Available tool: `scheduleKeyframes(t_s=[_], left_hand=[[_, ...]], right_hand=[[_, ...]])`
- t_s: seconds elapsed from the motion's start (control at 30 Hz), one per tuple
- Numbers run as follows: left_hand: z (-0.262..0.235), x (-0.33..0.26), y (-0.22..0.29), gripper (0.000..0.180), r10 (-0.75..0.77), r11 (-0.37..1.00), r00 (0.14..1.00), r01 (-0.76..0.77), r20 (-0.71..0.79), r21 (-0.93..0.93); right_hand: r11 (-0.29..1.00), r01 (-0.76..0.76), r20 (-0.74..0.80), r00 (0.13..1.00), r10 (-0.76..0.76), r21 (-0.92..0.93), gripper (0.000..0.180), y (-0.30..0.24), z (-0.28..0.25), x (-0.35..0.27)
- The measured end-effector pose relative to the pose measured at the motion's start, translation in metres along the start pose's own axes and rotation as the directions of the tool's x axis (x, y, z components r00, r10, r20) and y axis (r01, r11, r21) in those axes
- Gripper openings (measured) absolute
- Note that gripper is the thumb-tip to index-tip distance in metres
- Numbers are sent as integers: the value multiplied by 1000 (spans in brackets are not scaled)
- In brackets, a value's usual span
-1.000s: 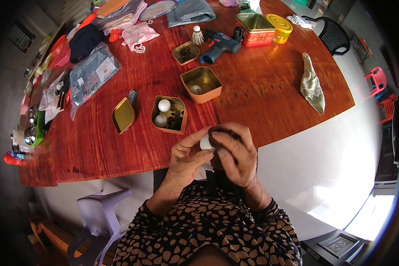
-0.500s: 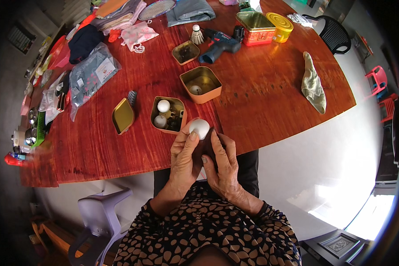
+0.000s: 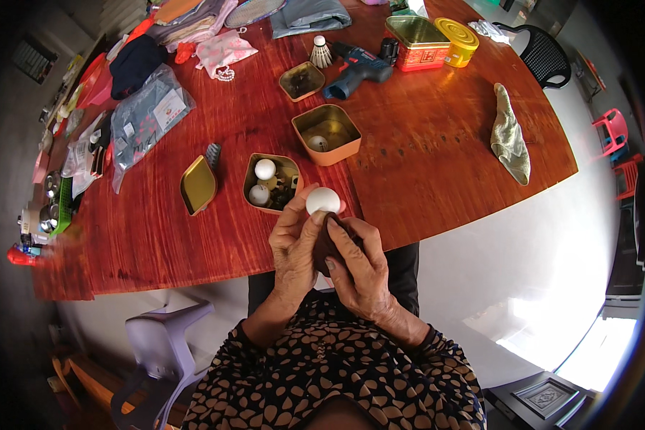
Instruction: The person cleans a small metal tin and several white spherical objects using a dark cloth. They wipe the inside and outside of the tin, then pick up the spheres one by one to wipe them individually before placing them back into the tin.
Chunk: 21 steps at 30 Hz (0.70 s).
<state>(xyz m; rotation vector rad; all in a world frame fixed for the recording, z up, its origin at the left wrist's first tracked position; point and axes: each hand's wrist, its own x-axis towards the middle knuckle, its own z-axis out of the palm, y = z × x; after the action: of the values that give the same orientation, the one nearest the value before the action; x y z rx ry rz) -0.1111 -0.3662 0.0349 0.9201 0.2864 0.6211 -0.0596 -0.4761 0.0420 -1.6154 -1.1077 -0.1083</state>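
Over the table's near edge, my left hand (image 3: 291, 252) grips a white table tennis ball (image 3: 324, 199) between thumb and fingers. My right hand (image 3: 365, 276) is closed on a dark brown cloth (image 3: 325, 251), pressed against the ball's near side. Just beyond my left hand stands an orange tin (image 3: 261, 208). Inside it lie two white balls and some small dark and golden pieces I cannot make out. A second orange tin (image 3: 342, 155), farther off, contains one white ball (image 3: 318, 144). A gold-coloured lid (image 3: 198, 185) rests to the left.
Farther back are a small tin (image 3: 302, 96), a shuttlecock (image 3: 321, 53), a cordless drill (image 3: 358, 72), a red tin (image 3: 421, 59) and a yellow tin (image 3: 457, 41). A pale cloth (image 3: 509, 140) lies at right. Plastic-bagged clothing (image 3: 150, 118) covers the left side; a purple chair (image 3: 166, 351) stands below.
My right hand has brought the brown cloth up against the ball, and its fingers now sit closer to my left thumb. The ball has stayed nearly in place.
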Motion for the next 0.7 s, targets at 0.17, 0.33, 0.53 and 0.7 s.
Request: scheduleKeyframes(t_s=[0.17, 0.33, 0.53, 0.7], left_hand=[[-5, -5, -5, 44, -44, 999, 992, 43, 118, 14], [-7, -6, -4, 55, 37, 977, 962, -91, 272, 191], [-6, -8, -8, 48, -56, 998, 988, 56, 145, 5], [-12, -8, -3, 50, 0, 964, 986, -44, 168, 262]], right_hand=[[1000, -27, -47, 999, 27, -16, 38, 11, -12, 14], [971, -192, 0, 981, 194, 144, 27, 25, -27, 32], [999, 14, 40, 999, -12, -38, 30, 24, -25, 27], [906, 272, 194, 956, -218, -324, 29, 9, -23, 17]])
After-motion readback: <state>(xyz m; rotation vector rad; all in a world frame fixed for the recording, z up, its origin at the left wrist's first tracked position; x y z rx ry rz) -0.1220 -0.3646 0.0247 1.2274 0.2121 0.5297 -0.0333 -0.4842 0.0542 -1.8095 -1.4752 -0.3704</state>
